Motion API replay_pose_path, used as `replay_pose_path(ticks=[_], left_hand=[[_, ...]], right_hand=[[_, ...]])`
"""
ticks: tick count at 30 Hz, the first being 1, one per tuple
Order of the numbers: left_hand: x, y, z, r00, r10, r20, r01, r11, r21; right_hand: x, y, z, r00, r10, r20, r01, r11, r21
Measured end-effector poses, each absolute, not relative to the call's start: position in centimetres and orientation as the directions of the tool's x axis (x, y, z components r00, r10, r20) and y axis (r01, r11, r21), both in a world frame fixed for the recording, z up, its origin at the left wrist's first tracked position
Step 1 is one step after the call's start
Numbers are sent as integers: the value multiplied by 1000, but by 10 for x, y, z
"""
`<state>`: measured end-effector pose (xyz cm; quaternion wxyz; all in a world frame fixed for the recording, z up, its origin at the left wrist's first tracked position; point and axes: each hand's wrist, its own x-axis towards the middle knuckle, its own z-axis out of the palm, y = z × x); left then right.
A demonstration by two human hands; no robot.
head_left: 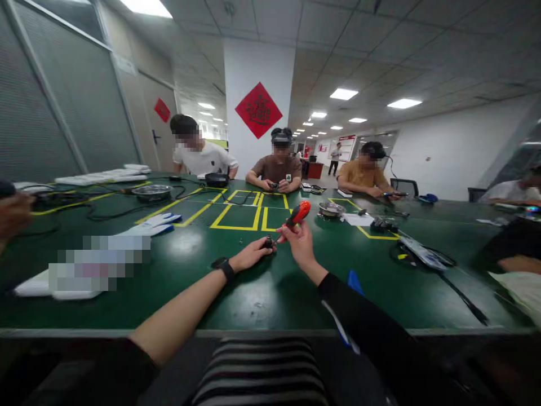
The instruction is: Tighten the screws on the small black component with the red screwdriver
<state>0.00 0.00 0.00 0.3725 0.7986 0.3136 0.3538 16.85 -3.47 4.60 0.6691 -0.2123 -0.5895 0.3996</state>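
The left hand [252, 255] pinches a small dark part [267, 242] at its fingertips. The right hand [299, 241] grips a red-and-black screwdriver [298, 213] just beside it.

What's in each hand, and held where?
Right hand: red-and-black screwdriver, by its handle. Left hand: small dark part, between the fingers; exact grip unclear.
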Motion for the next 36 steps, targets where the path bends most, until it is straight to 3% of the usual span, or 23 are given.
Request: replay_pose_path(ticks=[6, 13, 25, 33, 36], left_hand=[[1, -2, 2, 540, 778, 322, 250, -513, 821], [1, 0, 0, 524, 784, 332, 236, -509, 828], [2, -1, 1, 533, 783, 321, 236, -502, 832], [2, -1, 1, 529, 781, 333, 243, -515, 822], [2, 1, -1, 529, 783, 327, 242, -509, 826]], right_hand=[[171, -35, 49, -4, 799, 602, -267, 579, -770], [175, -38, 51, -99, 794, 599, -380, 526, -761], [172, -33, 48, 24, 795, 606, -286, 586, -758], [175, -36, 50, -34, 807, 590, -301, 555, -776], [175, -35, 48, 7, 793, 609, -188, 599, -778]])
